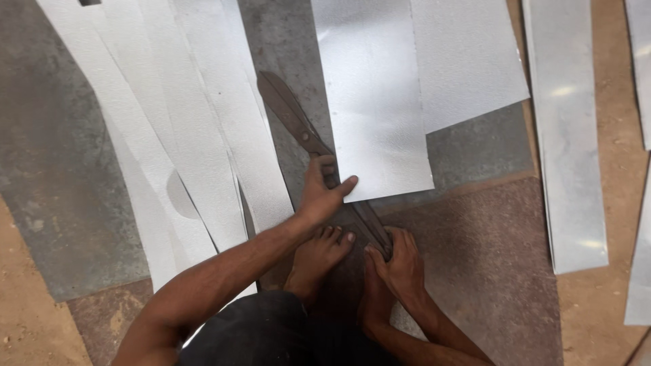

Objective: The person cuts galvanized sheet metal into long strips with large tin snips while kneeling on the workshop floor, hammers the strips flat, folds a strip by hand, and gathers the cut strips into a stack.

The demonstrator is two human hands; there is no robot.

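On the floor, cut metal strips (pixel 203 135) fan out leftward; the left hand (pixel 319 196) presses fingers spread against the sheet (pixel 373 102) beside the shears (pixel 298 125), whose handles the right hand (pixel 400 264) clenches. Cutting looks underway; closing the blades seems next.

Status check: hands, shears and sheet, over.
Left hand steadying sheet at shears. Right hand gripping handles. Foot under the handles.

I am pressing my left hand (pixel 320 193) on the metal sheet (pixel 371 102) while my right hand (pixel 400 261) is gripping the shears (pixel 298 125) handles.
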